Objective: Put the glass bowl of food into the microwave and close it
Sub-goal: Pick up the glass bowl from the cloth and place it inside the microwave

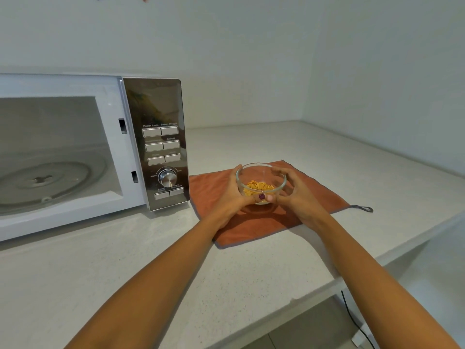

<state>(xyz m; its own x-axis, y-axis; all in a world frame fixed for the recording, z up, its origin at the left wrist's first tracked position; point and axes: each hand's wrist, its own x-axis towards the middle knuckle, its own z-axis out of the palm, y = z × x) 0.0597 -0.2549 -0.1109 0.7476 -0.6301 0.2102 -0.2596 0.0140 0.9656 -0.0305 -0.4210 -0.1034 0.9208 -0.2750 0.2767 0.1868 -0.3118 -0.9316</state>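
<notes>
Both hands, left hand [232,195] and right hand [293,191], cup glass bowl [261,183] over orange cloth [312,197]. Risk: slick glass slipping, or clipping open microwave [75,147] frame.

Pale speckled worktop [151,260], orange-brown cloth [314,197] spread flat on it, small grey hanging loop [363,209] at the cloth's right corner, plain white wall [251,59] behind, black cable [352,321] hanging below the worktop's front edge

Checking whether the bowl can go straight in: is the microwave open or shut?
Open. The microwave shows its bare cavity and glass turntable, with latch slots exposed; the door itself is out of view.
</notes>
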